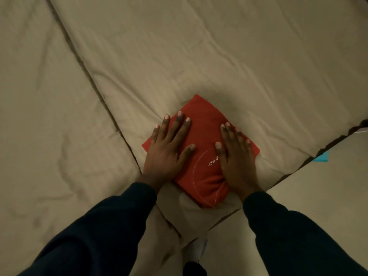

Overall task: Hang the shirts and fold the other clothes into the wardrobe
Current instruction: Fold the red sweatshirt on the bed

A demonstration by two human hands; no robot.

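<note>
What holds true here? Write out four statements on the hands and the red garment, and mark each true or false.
1. Both hands, left hand and right hand, press flat on the folded red garment. True.
2. The garment hangs on a hanger. False: it lies on the beige bedsheet.
3. The garment bears white printed lettering. True.
4. The right hand pinches a blue sock. False: its fingers lie straight on the red garment.

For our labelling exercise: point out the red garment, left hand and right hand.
red garment (201, 124), head view, bare upper fold.
left hand (166, 150), head view, back of hand.
right hand (236, 156), head view, back of hand.
</note>
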